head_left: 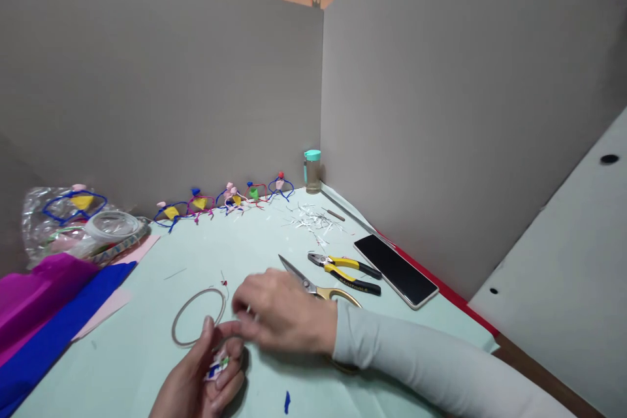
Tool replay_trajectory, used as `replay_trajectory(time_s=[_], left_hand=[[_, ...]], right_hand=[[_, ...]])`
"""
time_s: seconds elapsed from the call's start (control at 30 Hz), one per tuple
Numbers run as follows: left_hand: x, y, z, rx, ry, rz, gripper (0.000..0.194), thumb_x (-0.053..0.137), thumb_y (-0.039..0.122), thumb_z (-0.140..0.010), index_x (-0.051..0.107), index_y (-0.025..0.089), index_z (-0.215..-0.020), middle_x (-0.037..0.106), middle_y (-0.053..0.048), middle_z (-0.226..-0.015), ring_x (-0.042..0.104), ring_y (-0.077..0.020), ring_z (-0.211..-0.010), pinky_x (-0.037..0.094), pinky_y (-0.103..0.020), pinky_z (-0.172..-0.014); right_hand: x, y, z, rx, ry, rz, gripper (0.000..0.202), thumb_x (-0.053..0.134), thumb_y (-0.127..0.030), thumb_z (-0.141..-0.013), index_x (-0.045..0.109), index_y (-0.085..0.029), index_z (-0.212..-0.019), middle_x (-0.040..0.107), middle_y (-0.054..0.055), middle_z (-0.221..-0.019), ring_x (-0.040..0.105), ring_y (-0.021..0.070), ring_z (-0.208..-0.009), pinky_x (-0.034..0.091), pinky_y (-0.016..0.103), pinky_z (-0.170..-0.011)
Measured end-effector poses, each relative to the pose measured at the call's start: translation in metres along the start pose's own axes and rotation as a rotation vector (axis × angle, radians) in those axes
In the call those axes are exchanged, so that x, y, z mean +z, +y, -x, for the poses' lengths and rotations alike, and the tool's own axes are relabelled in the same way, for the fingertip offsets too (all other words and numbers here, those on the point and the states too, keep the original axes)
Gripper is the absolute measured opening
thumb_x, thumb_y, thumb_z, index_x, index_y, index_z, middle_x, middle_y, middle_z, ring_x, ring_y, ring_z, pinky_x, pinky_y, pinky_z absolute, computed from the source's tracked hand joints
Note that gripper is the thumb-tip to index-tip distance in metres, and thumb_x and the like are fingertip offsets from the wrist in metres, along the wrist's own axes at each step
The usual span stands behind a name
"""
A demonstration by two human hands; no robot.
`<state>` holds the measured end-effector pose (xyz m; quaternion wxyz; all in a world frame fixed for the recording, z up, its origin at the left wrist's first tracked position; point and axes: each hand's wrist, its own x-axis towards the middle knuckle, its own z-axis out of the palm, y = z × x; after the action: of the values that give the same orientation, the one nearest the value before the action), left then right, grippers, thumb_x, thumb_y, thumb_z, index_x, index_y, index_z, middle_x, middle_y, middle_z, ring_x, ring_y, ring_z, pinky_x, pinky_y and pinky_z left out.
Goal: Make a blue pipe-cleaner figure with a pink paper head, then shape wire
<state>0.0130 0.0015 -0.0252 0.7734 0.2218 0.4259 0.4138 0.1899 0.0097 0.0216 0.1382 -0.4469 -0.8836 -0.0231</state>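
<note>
My left hand [206, 366] is at the bottom centre with its fingers curled round small white, blue and green pieces [217, 366]; their exact kind is unclear. Its thumb and forefinger point up towards my right hand [279, 313]. That hand is slightly blurred, palm down, with curled fingers close to the left forefinger; whatever is between them cannot be made out. Behind the left thumb lies a coil of thin wire [179, 320], with a small red piece [224, 283] by it. Scissors [298, 272] with gold handles lie partly under my right hand and wrist.
Yellow-and-black pliers [350, 268] and a phone [396, 270] lie to the right. Farther back are wire scraps [316, 222], a bottle [312, 173] and several small wire-and-paper figures [200, 201]. Coloured paper [63, 320] and a plastic bag [42, 219] occupy the left. Grey partitions [196, 91] enclose the table.
</note>
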Motion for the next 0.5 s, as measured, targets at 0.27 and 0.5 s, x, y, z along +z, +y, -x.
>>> replay_trajectory(time_s=[0.27, 0.5], left_hand=[[0.005, -0.001, -0.002, 0.040, 0.059, -0.015, 0.053, 0.097, 0.045, -0.050, 0.051, 0.019, -0.057, 0.035, 0.011, -0.047, 0.018, -0.0005, -0.035, 0.020, -0.014, -0.028], [0.005, 0.001, 0.003, 0.002, 0.046, -0.093, 0.054, 0.100, 0.049, -0.046, 0.060, 0.014, -0.055, 0.025, 0.013, -0.052, 0.008, -0.0003, -0.043, 0.015, -0.013, -0.029]], right_hand=[[-0.005, -0.014, -0.008, -0.178, -0.023, -0.018, 0.021, 0.052, -0.032, -0.103, 0.066, -0.022, -0.115, 0.074, -0.002, -0.115, 0.063, 0.0157, -0.103, 0.047, 0.031, -0.088], [-0.005, 0.106, -0.038, 0.363, -0.057, 0.157, 0.029, 0.063, -0.034, -0.099, 0.064, -0.016, -0.122, 0.067, 0.009, -0.123, 0.067, 0.0243, -0.107, 0.056, 0.047, -0.092]])
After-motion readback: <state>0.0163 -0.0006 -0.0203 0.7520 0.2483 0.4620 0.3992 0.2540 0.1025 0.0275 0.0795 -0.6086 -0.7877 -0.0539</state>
